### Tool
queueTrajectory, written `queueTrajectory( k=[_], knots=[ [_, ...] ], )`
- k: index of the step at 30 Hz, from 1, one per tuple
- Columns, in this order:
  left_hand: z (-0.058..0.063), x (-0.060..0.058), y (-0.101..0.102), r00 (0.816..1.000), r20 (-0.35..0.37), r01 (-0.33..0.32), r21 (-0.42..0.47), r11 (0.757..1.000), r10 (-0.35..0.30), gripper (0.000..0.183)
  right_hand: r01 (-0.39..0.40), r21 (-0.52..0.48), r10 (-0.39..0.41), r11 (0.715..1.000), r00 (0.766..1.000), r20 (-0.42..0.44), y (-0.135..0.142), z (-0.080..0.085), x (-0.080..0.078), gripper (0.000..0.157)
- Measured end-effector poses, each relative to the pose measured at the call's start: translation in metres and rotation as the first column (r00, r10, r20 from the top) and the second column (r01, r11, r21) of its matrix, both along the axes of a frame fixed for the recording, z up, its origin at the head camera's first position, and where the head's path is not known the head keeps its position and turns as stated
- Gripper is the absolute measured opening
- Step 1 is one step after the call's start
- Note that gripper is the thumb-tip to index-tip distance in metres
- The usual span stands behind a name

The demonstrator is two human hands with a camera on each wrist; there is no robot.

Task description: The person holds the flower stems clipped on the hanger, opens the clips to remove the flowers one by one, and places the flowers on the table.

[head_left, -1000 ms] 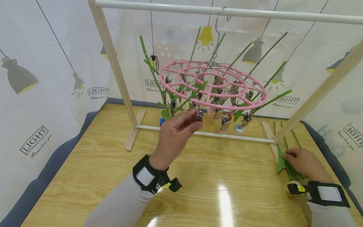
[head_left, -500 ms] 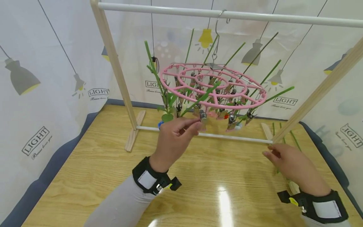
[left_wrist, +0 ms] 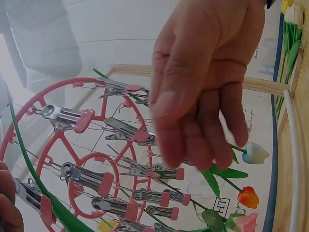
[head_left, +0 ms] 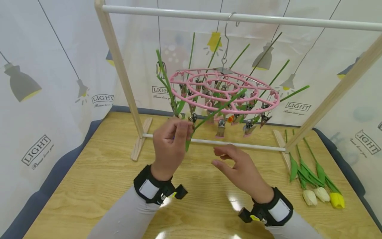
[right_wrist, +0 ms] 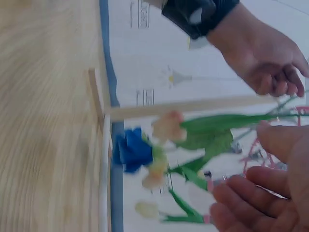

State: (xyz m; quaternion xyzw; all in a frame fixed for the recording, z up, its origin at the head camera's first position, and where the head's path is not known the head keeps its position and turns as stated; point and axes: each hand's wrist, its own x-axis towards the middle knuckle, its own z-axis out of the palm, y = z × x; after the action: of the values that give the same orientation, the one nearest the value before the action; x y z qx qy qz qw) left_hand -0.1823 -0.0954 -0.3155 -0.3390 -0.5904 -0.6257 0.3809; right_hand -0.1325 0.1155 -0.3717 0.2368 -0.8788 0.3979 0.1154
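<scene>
Silver metal clip (head_left: 193, 117) is pinched by left hand (head_left: 169, 146), presumably to steady the circular pink plastic hanger (head_left: 219, 92) above; right hand (head_left: 243, 170) is held empty.

Above and beyond the left hand (head_left: 170, 144) and right hand (head_left: 241, 171), a clip hanger (head_left: 256, 112) hangs from the top bar (head_left: 191, 14). One clip (head_left: 193, 117) sits at the left hand's fingertips; beside it a flower stem (head_left: 219, 110) slants rightward across the hanger. Behind both hands runs the lower bar (head_left: 262, 147). Right of the right hand, three tulips (head_left: 321, 194) lie on the tabletop (head_left: 104, 186).
</scene>
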Motion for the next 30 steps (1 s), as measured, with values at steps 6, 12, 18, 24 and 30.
queueTrajectory(
  k=[6, 12, 18, 24, 30],
  knots=[
    [0.001, -0.001, -0.003, 0.999, 0.045, 0.008, 0.008, 1.0, -0.008, 0.038, -0.014, -0.253, 0.014, 0.967, 1.0, 0.0, -0.047, 0.014, -0.008, 0.042],
    [0.001, 0.0, -0.005, 0.995, 0.097, 0.019, -0.028, 0.999, -0.016, 0.04, 0.026, -0.348, -0.051, 0.937, 0.997, -0.061, -0.071, 0.023, -0.015, 0.033],
    [0.0, 0.0, -0.004, 0.994, 0.107, 0.027, -0.039, 0.999, -0.023, 0.04, 0.014, -0.393, -0.052, 0.919, 0.995, -0.087, -0.08, 0.024, -0.02, 0.033],
    [-0.002, 0.0, -0.003, 0.995, 0.104, 0.017, -0.046, 0.999, -0.012, 0.039, -0.003, -0.435, -0.015, 0.9, 0.999, -0.036, -0.08, 0.023, -0.019, 0.03],
    [-0.003, -0.001, -0.003, 0.994, 0.11, 0.031, -0.046, 0.998, -0.026, 0.036, 0.013, -0.438, -0.022, 0.899, 1.0, -0.016, -0.077, 0.025, -0.017, 0.025]
  ],
)
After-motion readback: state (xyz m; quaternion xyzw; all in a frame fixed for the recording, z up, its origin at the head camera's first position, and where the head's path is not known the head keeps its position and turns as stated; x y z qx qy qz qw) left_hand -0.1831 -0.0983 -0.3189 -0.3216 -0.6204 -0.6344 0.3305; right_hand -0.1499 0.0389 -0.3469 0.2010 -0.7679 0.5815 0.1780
